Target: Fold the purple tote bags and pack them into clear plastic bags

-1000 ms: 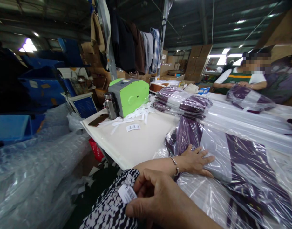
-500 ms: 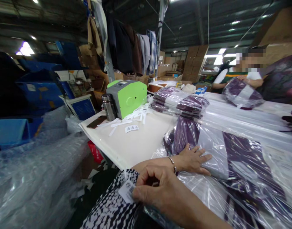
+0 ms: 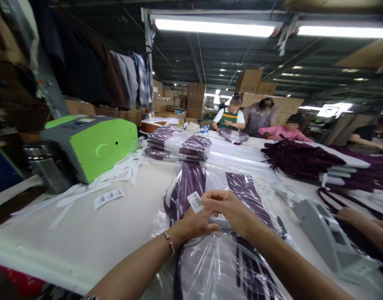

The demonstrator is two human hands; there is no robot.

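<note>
Between the thumb and fingers of my right hand [image 3: 230, 210] is a small white barcode label [image 3: 195, 201], held up over the bagged garment. My left hand [image 3: 194, 225], with a bracelet at the wrist, lies on the clear plastic of that garment. Its thumb sticks out, while the label and right hand partly cover its fingers. Under both hands the folded purple and grey garment [image 3: 241, 189] rests in its clear bag, above another bagged garment [image 3: 206, 266] nearer to me.
A green and grey machine [image 3: 106, 146] stands at left beside a steel flask [image 3: 47, 166], paper strips and a label strip [image 3: 108, 198]. Bagged garments [image 3: 178, 143] are stacked behind. At right are a grey dispenser [image 3: 322, 233], purple garments [image 3: 304, 160] and a co-worker's hand [image 3: 350, 216].
My view has swung right. My right hand has carried the label from beside my patterned sleeve to above the bagged garment, close over my left hand, which stays on the bag.
</note>
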